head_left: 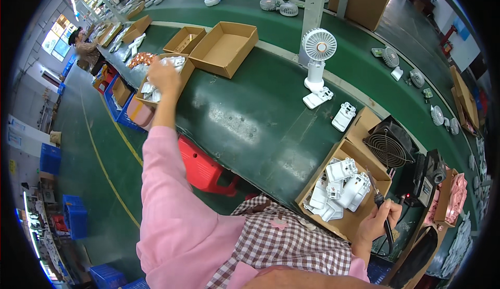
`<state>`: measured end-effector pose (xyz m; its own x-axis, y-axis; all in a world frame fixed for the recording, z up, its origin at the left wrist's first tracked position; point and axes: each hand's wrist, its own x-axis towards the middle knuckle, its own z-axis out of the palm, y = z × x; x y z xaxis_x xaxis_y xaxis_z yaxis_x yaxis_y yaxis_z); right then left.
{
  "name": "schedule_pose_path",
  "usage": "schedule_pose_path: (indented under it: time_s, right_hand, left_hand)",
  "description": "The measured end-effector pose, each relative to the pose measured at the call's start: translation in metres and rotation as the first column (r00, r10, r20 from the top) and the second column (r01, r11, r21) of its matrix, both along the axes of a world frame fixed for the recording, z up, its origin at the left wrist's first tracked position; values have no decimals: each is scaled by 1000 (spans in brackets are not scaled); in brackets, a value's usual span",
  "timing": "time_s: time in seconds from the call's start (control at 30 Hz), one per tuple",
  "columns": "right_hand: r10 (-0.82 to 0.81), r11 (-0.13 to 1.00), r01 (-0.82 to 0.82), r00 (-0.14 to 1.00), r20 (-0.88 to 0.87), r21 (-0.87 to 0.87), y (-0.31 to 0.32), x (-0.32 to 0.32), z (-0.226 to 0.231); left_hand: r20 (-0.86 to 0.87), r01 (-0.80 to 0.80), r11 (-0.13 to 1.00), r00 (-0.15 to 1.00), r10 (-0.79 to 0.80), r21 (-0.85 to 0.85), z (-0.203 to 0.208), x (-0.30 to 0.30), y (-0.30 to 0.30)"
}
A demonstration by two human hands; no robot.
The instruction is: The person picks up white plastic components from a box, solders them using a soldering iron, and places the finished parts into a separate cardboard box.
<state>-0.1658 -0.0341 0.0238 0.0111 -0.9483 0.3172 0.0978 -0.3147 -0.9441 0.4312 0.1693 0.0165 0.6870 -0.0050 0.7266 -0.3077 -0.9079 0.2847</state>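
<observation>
My left arm is stretched out to the far left. My left hand (164,76) is over a cardboard box (185,74) of small white parts (151,90); its fingers are blurred, so I cannot see whether they hold anything. Down at the right, my right hand (376,222) is closed round a soldering iron (379,199), its tip pointing up and away from me. The iron's tip is beside a cardboard box (341,230) with several white plastic housings (341,187) piled in it. Two more white housings (317,98) (344,116) lie on the green bench.
A white handheld fan (319,47) stands upright near the bench's far edge. An open cardboard box (224,47) is at the back left. A black fume fan (388,148) is at the right. Beyond runs a green conveyor (359,60) with fan parts. A red stool (200,169) is below the bench.
</observation>
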Motion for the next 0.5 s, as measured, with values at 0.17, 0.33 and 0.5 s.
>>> schedule_pose_path:
  time_s: [0.17, 0.33, 0.5]
  right_hand:
    - [22, 999, -21, 1000, -4, 33, -6, -1, 0]
    - [-2, 1000, 2, 1000, -2, 6, -8, 3, -2]
    - [4, 1000, -4, 1000, 24, 4, -9, -2, -8]
  left_hand:
    - [-154, -525, 848, 834, 529, 73, -30, 84, 196]
    - [-669, -136, 847, 682, -296, -514, -66, 87, 194]
    - [-662, -120, 852, 688, -299, -509, -51, 50, 201]
